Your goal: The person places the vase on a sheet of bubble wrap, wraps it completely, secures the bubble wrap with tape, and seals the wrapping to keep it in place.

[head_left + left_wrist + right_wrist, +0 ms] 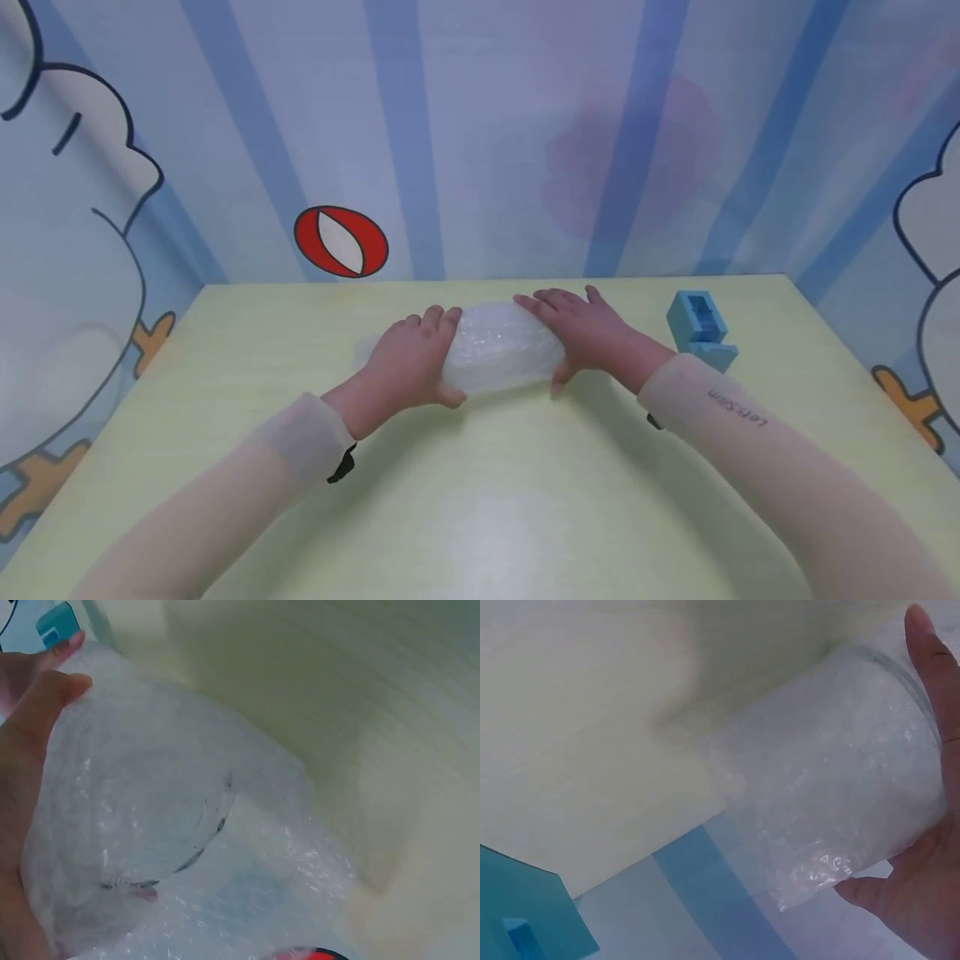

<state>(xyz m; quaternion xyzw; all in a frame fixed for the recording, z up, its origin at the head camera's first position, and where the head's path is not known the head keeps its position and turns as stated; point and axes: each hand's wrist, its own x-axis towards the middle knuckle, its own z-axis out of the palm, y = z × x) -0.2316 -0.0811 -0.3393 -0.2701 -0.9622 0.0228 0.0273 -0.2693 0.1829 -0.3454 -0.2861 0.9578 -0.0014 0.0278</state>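
A roll of clear bubble wrap (501, 346) lies sideways between my hands over the table. Inside it a clear round vessel shows faintly, its dark-marked rim (190, 860) visible in the left wrist view; its exact kind is unclear. My left hand (405, 362) grips the left part of the bundle, thumb on the near side and fingers over the top. On the right part my right hand (592, 333) holds it the same way. Loose wrap (802, 881) extends past the vessel at the ends.
A light blue tape dispenser (701, 329) stands on the pale yellow table (487, 500), right of my right hand. Behind the table hangs a striped blue backdrop (495, 142) with a printed red and white ball (341, 242). Printed cartoon figures cover both sides.
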